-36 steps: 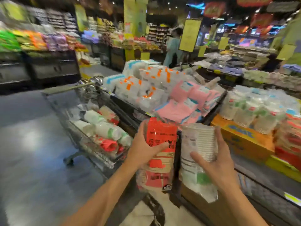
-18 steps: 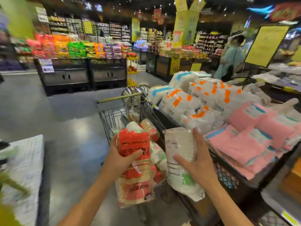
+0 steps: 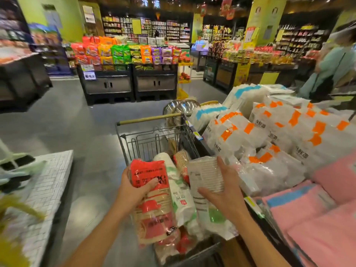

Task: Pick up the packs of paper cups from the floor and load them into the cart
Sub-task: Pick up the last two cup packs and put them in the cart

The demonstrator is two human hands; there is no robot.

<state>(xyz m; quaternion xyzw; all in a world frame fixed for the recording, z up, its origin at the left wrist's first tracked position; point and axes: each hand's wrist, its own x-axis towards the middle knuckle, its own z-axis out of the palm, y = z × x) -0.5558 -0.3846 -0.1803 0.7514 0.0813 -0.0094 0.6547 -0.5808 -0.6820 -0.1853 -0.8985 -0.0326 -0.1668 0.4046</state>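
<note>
While both packs hang over the cart (image 3: 150, 118), left hand (image 3: 133, 191) grips red pack of paper cups (image 3: 154, 212); right hand (image 3: 225, 195) curls round white pack (image 3: 208, 174). More packs (image 3: 179, 191) lie inside.

Ahead, the cart (image 3: 146, 144) with cup packs (image 3: 181, 191) in it; display (image 3: 269, 135) just right, floor (image 3: 65, 124) left.

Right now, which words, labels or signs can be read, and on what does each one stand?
"冷冻", probably: hanging sign at the top.
"保鲜", then one unclear character: white bags with orange patches.
Black print, too blurred to read: red pack in the left hand.
Label too small to read: white pack in the right hand.
Blurred: price sign.
</note>
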